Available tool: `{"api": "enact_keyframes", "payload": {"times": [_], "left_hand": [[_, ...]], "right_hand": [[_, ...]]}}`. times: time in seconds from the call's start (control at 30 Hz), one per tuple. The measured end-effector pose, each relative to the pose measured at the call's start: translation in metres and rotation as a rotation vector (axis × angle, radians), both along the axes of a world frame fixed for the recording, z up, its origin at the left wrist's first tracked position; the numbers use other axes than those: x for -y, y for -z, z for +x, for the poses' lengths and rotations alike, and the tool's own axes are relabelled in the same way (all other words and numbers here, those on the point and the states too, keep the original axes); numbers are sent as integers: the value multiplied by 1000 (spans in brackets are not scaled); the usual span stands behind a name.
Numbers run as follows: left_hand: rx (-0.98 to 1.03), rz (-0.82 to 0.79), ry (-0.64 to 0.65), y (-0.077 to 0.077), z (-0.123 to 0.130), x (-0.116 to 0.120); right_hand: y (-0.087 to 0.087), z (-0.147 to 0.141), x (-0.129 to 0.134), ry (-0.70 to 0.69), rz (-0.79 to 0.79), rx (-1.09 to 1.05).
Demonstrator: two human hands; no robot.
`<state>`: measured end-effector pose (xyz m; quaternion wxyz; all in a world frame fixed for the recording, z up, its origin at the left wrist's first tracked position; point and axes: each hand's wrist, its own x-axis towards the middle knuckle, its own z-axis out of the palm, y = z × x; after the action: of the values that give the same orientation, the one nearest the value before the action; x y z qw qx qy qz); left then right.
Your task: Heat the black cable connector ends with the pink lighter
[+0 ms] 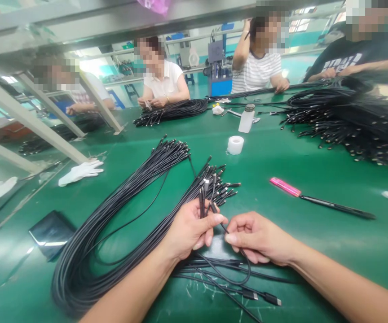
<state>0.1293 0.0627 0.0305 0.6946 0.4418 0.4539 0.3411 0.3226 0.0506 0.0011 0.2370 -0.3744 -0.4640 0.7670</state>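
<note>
Black cables (202, 202) are in the left hand (192, 228), the right hand (254, 237) pinching one; a big bundle (74, 253) lies beside, a tape roll (235, 146) and pink-ended tool (322, 202) farther.

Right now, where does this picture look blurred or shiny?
Head view: the cable pile at the right blurs toward the picture's edge; left hand and right hand look clearer; a white glare streak crosses the dark flat object; a pale sheen lies on the green table.
</note>
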Motion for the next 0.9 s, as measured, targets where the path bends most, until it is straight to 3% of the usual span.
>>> {"api": "enact_keyframes", "payload": {"times": [0.7, 0.9], "left_hand": [[-32, -13, 41, 3, 2, 2], [61, -33, 56, 4, 2, 1]], "right_hand": [[3, 0, 2, -178, 27, 18], [7, -3, 0, -64, 112, -32]]}}
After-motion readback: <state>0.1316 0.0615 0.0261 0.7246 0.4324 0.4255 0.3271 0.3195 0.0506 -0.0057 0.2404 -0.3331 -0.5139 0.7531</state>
